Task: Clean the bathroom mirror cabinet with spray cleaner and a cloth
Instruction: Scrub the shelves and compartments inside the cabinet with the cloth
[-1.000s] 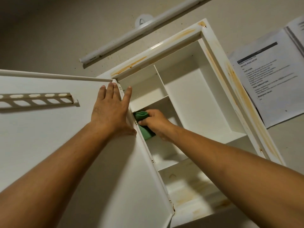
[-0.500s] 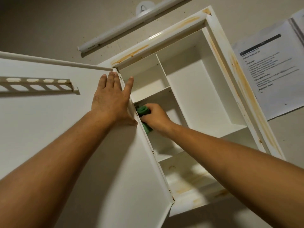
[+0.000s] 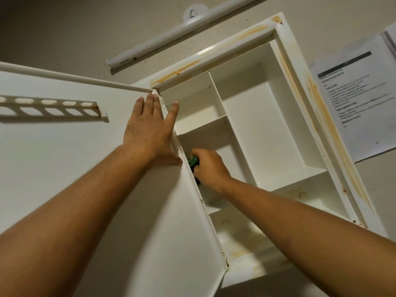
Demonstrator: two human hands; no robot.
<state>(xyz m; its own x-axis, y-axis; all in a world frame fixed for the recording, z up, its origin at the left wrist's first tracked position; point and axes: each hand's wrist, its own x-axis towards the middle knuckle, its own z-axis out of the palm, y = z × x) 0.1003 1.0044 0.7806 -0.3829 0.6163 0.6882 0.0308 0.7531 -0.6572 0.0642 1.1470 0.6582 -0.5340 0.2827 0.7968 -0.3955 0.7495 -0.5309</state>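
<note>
While our left hand [image 3: 147,129] lies flat, fingers spread, against the open white cabinet door [image 3: 64,168], our right hand [image 3: 209,166] grips a bunched green cloth [image 3: 192,162] in the middle-left compartment of the white mirror cabinet [image 3: 287,61]; firm strokes into the hinge-side corner should serve best.

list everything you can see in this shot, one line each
cabinet: one, white with orange-brown stains on the frame, on the wall, open
door: one, white, swung open to the left of the cabinet
rack: one, off-white, slotted, on the door's inner face
light tube: one, white, on the wall above the cabinet
round mount: one, white, on the wall behind the tube
printed sheet: at least one, white with black text, on the wall right of the cabinet
cloth: one, green, in a left compartment of the cabinet
left hand: flat on the door near its hinge edge
right hand: grips the cloth inside the cabinet
</note>
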